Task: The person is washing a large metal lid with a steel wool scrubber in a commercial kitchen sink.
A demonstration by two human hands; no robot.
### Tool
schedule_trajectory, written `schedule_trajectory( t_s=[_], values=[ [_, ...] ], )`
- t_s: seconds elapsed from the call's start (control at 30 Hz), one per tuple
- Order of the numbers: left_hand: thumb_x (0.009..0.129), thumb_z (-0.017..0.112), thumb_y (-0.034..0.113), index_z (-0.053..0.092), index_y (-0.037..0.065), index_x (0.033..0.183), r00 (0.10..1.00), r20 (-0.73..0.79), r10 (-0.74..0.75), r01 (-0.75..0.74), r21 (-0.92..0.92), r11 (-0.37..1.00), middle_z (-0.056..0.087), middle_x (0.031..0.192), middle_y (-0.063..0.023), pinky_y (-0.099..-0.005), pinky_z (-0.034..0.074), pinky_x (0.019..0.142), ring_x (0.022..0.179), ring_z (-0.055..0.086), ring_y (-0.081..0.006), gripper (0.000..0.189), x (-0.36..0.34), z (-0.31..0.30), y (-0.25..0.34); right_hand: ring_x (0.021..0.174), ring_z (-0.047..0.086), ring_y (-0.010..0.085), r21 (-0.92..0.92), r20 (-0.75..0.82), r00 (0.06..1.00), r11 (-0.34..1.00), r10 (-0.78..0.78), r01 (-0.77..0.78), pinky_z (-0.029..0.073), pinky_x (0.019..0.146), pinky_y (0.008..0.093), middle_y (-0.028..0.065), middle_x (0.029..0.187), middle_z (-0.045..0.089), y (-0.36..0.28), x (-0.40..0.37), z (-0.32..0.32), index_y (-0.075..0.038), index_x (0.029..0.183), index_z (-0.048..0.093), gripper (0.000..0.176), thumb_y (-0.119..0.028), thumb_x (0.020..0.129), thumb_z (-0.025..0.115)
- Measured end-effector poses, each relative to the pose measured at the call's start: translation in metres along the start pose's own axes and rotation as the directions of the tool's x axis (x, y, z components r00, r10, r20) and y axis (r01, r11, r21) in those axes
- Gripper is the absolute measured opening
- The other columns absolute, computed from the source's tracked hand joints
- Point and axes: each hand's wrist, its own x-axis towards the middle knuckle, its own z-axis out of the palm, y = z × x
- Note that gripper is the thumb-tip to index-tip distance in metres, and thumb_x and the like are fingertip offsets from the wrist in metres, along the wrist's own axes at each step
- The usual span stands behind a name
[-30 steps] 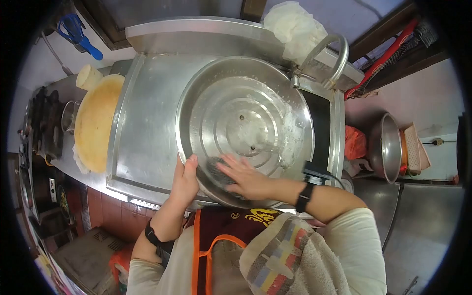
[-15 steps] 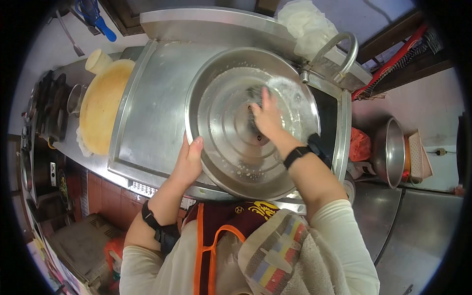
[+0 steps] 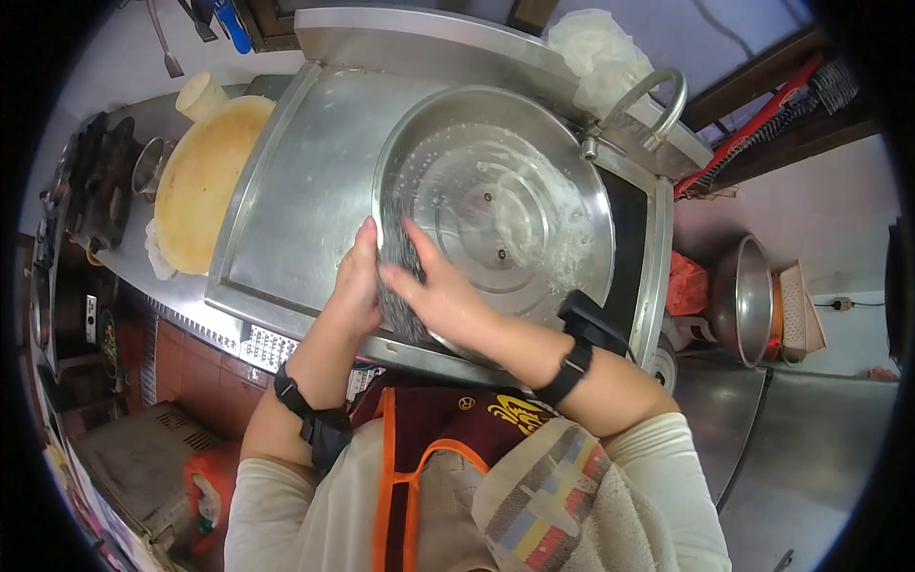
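A large round steel basin (image 3: 429, 148) rests tilted over the sink, with soapy water pooled toward its right side. My left hand (image 3: 356, 284) is closed at the basin's left rim, steadying it from the outside. Under my right hand (image 3: 441, 294) is a dark grey scouring pad (image 3: 398, 253), blurred by motion, pressed against the near left wall and rim of the basin. The fingers of my right hand are bent over the pad, and the two hands are close together. Part of the pad is hidden by my right hand.
The metal drainboard (image 3: 305, 162) lies left of the basin, beside a round wooden chopping board (image 3: 205, 191). A curved faucet (image 3: 673, 107) stands behind the basin at right, near a white plastic bag (image 3: 596, 52). Another steel bowl (image 3: 748, 300) leans farther right.
My right hand has moved with the pad from the basin's middle to its left wall, beside my left hand. The basin's middle, with two dark spots, now shows uncovered.
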Motion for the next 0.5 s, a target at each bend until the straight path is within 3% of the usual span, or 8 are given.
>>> schedule_trajectory(
  t_s=[0.03,0.13,0.17,0.27,0.33,0.4,0.43,0.5],
  values=[
    [0.097,0.033,0.04,0.044,0.003,0.124,1.0,-0.012,0.018,-0.018,0.002,1.0,0.057,0.109,-0.0135,-0.0393,0.047,0.087,0.096,0.058,-0.0256,0.047,-0.004,0.01,0.006,0.118,0.046,0.0376,-0.105,0.05,0.999,0.994,0.023,-0.017,0.036,0.097,0.0382,0.0289,0.128,0.045,-0.001,-0.013,-0.004,-0.002,0.141,0.018,0.073,-0.035,0.087,0.055],
    [0.096,0.038,0.033,0.033,-0.001,0.132,0.994,0.109,0.029,-0.026,-0.029,0.999,0.049,0.123,-0.016,-0.0366,0.041,0.095,0.11,0.05,-0.0257,0.049,0.009,0.008,0.004,0.118,0.046,0.0391,-0.217,0.196,0.979,0.976,0.054,-0.011,0.037,0.098,0.0402,0.0298,0.129,0.043,0.016,-0.05,-0.025,-0.003,0.139,0.026,0.07,-0.036,0.086,0.057],
    [0.092,0.042,0.017,0.033,-0.002,0.132,0.992,0.034,0.122,-0.125,0.104,0.987,0.049,0.121,-0.0171,-0.0359,0.04,0.095,0.11,0.05,-0.0253,0.045,0.004,0.017,0.004,0.122,0.042,0.0359,-0.276,0.269,0.954,0.96,0.132,-0.055,0.034,0.1,0.0383,0.0266,0.132,0.041,0.016,-0.06,-0.038,-0.002,0.139,0.026,0.069,-0.035,0.087,0.057],
    [0.083,0.044,0.0,0.032,-0.003,0.132,0.991,0.034,0.133,-0.137,0.284,0.949,0.049,0.12,-0.0179,-0.0351,0.038,0.096,0.111,0.05,-0.0256,0.051,0.003,0.024,0.01,0.129,0.036,0.0315,-0.336,0.467,0.835,0.932,0.29,-0.136,0.03,0.104,0.0356,0.0221,0.138,0.038,0.041,-0.077,-0.082,-0.003,0.138,0.029,0.067,-0.036,0.088,0.057],
    [0.078,0.043,-0.005,0.031,-0.003,0.133,0.986,0.051,0.158,-0.166,0.334,0.928,0.049,0.12,-0.0184,-0.0342,0.037,0.096,0.11,0.05,-0.0262,0.056,0.007,0.018,0.008,0.131,0.032,0.0336,-0.375,0.443,0.792,0.889,0.42,-0.262,0.027,0.106,0.0393,0.023,0.141,0.032,0.072,-0.082,-0.111,-0.01,0.141,0.026,0.068,-0.041,0.087,0.054],
    [0.075,0.042,-0.008,0.031,-0.003,0.133,0.984,0.056,0.168,-0.177,0.363,0.915,0.049,0.12,-0.0187,-0.0333,0.036,0.097,0.11,0.05,-0.0265,0.059,0.007,0.018,0.008,0.133,0.026,0.0337,-0.65,0.14,0.917,0.734,0.373,-0.199,0.023,0.107,0.0431,0.0238,0.144,0.025,0.146,-0.082,-0.147,-0.012,0.142,0.025,0.069,-0.043,0.086,0.053],
    [0.074,0.042,-0.008,0.031,-0.003,0.133,0.985,0.047,0.165,-0.171,0.367,0.915,0.05,0.119,-0.0188,-0.0328,0.036,0.096,0.11,0.05,-0.0265,0.06,0.006,0.018,0.008,0.132,0.025,0.0382,-0.784,0.013,0.933,0.583,0.36,-0.214,0.023,0.107,0.0471,0.0253,0.142,0.025,0.141,-0.075,-0.151,-0.013,0.142,0.024,0.07,-0.042,0.086,0.054],
    [0.074,0.042,-0.008,0.031,-0.004,0.133,0.987,0.02,0.158,-0.154,0.377,0.913,0.05,0.119,-0.0191,-0.0323,0.036,0.096,0.11,0.049,-0.0263,0.06,0.005,0.02,0.009,0.131,0.024,0.0421,-0.779,-0.205,0.93,0.524,0.307,-0.344,0.024,0.106,0.0481,0.026,0.141,0.026,0.14,-0.056,-0.148,-0.013,0.142,0.024,0.07,-0.041,0.086,0.053]
  ],
)
